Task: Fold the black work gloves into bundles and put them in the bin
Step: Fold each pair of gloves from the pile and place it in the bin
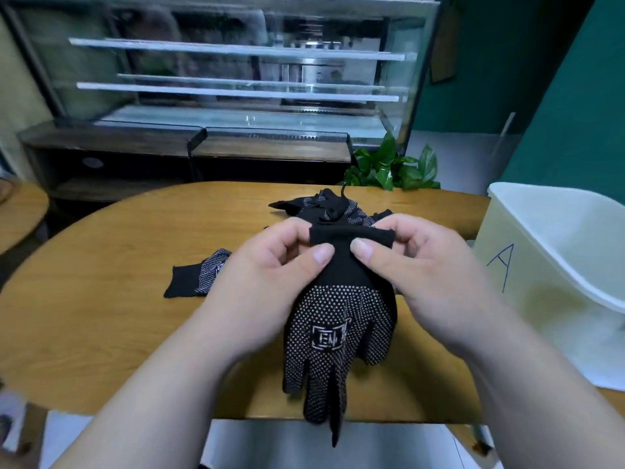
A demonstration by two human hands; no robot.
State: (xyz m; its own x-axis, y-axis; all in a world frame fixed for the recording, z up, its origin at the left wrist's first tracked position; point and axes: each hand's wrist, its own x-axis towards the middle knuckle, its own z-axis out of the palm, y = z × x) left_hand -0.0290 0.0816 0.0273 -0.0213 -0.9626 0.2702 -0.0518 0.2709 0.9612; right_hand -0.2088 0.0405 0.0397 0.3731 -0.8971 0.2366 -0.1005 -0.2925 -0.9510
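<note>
A black dotted work glove (333, 336) hangs over the near table edge, fingers pointing down, with what looks like a second glove behind it. My left hand (267, 272) pinches the left side of its plain black cuff, thumb on top. My right hand (419, 265) pinches the right side of the same cuff. A pile of black gloves (329, 204) lies just beyond my hands. One more glove (199, 275) lies flat to the left. The pale bin (527, 275), marked with a blue "A", stands at the right.
The wooden table (101, 299) has a rounded far edge. A green plant (392, 167) stands behind it. A glass display case (236, 79) fills the background. A second round table (20, 211) shows at far left.
</note>
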